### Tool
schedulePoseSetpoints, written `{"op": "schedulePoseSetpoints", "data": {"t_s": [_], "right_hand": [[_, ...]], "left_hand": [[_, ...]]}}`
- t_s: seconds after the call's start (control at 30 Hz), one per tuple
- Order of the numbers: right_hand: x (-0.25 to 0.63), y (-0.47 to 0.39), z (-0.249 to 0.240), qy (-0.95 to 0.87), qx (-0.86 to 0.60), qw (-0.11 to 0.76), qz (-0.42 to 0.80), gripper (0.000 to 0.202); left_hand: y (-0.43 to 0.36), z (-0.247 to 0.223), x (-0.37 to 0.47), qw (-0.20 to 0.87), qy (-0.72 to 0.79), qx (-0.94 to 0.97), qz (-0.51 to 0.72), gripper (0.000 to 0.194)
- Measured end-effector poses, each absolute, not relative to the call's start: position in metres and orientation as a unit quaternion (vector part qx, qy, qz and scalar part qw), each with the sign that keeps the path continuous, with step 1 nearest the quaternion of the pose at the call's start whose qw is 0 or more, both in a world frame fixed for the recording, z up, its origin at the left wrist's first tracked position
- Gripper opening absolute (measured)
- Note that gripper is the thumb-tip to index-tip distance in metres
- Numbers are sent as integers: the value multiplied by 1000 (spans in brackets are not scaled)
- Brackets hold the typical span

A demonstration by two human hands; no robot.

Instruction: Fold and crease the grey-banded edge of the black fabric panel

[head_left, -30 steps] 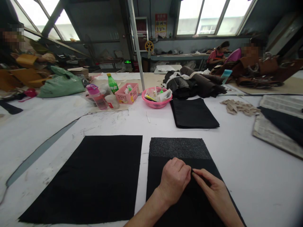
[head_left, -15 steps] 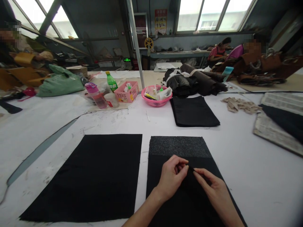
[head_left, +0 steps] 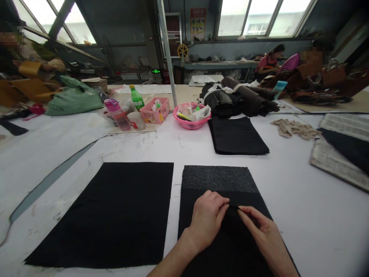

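head view: the pink plastic basin point(head_left: 191, 124) is the reference point. nearer the wearer than the basin, the left hand point(head_left: 206, 217) and right hand point(head_left: 264, 231) each grasp black fabric point(head_left: 235, 234) between thumb and fingers, at a raised edge. dark grey textured strip point(head_left: 217, 179) lies between this edge and the basin. black fabric sheet point(head_left: 115, 219) lies flat, nearer and to the basin's left. stacked black sheets point(head_left: 240, 138) rest to its near right; pink box point(head_left: 155, 115) stands just left.
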State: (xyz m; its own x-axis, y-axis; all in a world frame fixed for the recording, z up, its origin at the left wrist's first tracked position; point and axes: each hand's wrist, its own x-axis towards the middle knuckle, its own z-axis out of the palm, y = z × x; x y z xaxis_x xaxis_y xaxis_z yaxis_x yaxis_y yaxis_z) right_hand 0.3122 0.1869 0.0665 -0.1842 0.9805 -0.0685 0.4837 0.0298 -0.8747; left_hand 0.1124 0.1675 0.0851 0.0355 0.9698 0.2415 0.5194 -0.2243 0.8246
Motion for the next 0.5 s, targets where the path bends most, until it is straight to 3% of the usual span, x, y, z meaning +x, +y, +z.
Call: {"op": "schedulePoseSetpoints", "data": {"t_s": [0.13, 0.33, 0.5], "right_hand": [[311, 185, 72, -655, -555, 299, 416, 39], [309, 184, 76, -664, -544, 296, 419, 37], [309, 185, 79, -666, -540, 290, 425, 36]], "left_hand": [[165, 88, 116, 342, 553, 631, 424, 19], [167, 77, 123, 638, 475, 424, 432, 28], [171, 70, 127, 690, 413, 339, 489, 35]]}}
